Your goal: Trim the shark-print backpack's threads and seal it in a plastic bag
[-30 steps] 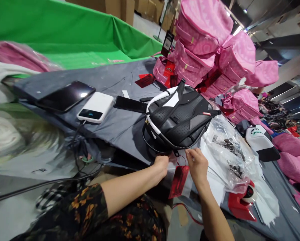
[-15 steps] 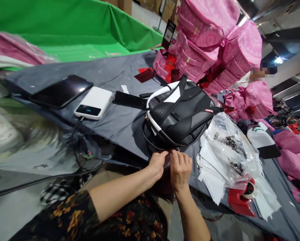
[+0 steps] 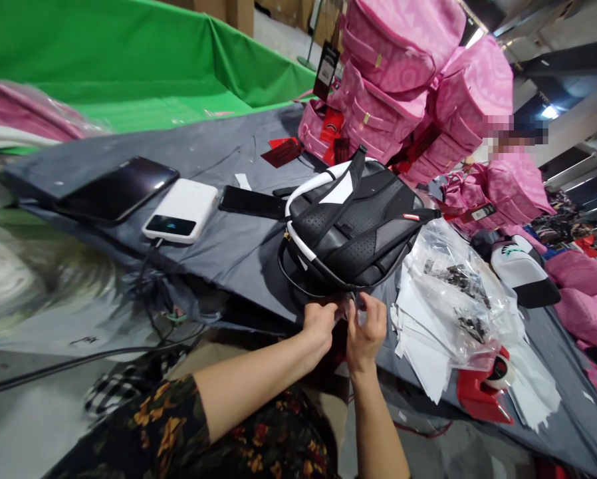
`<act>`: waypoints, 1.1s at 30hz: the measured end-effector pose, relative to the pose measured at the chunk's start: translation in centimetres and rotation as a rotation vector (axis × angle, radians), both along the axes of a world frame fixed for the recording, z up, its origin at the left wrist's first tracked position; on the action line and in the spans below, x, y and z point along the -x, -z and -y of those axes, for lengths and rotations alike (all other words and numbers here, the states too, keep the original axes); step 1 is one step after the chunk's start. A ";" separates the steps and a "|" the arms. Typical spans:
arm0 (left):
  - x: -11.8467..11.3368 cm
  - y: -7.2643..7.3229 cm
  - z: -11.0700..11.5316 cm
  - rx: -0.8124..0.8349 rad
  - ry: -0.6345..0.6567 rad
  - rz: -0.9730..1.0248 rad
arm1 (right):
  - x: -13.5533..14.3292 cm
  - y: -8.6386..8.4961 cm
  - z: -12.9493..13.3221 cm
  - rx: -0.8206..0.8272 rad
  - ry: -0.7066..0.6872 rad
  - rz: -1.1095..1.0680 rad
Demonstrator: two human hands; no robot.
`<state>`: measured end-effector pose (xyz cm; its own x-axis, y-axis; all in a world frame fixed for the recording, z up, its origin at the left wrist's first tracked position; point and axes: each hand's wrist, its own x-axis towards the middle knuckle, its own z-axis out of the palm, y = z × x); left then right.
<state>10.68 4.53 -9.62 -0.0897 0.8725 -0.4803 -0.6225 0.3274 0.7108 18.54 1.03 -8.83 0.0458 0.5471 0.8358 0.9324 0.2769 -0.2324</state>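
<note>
Where the grey-covered table [image 3: 238,256] runs beneath everything, pink backpacks [image 3: 403,43] are stacked behind a black-and-white backpack [image 3: 358,229]. It lies back panel up near the table's front edge, its black panel perforated, white piping curving along one side, straps across it and a small red label [image 3: 411,217] on one. A clear plastic bag [image 3: 458,276] and loose white sheets [image 3: 423,342] crowd its right side; a dark tablet [image 3: 119,189] lies well to the left. Beyond the bag sits a white-and-black cap [image 3: 522,269]. The left hand [image 3: 318,327], fingers curled, and the right hand [image 3: 367,326], thumb and finger together, pinch clear film [image 3: 345,307] at the backpack's near edge, partly hiding it. Smaller still are a red tape dispenser [image 3: 482,396], a white power bank [image 3: 181,207] and a black phone [image 3: 253,202] just beside the backpack.
</note>
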 end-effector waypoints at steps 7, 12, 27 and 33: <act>0.9 -0.2 1.3 -0.102 0.030 -0.163 | 0.8 1.0 -1.6 -0.041 0.131 0.218; 2.1 -1.1 1.6 -0.283 0.116 -0.405 | 0.3 -0.6 -0.2 0.082 0.054 0.359; 5.7 -1.5 3.1 -0.290 0.221 -0.232 | 0.6 0.3 -0.1 0.249 -0.085 -0.239; 2.7 -1.3 0.6 -0.124 0.378 0.204 | 0.2 0.0 -0.7 0.469 -0.183 -0.613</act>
<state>7.97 3.97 -8.33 0.3325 0.8777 -0.3450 -0.6067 0.4792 0.6343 18.31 1.70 -8.81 0.2986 0.8792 0.3712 0.5499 0.1594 -0.8199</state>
